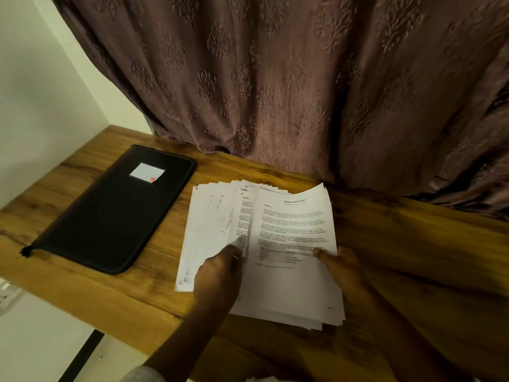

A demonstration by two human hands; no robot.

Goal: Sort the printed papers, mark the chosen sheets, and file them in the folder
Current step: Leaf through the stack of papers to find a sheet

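Note:
A fanned stack of printed papers (212,230) lies on the wooden table (413,244). The top sheet (292,230), headed "Sample Health Report", is lifted a little at its far edge. My left hand (217,274) pinches the left edge of this top sheet near its lower half. At the sheet's right edge, my right hand (341,268) holds it with the thumb on top. A black zip folder (110,216) with a white label lies closed to the left of the papers.
A brown patterned curtain (303,78) hangs behind the table and touches its far edge. A pale wall (33,92) is at the left. A white wall socket (5,296) sits below the table's left front edge.

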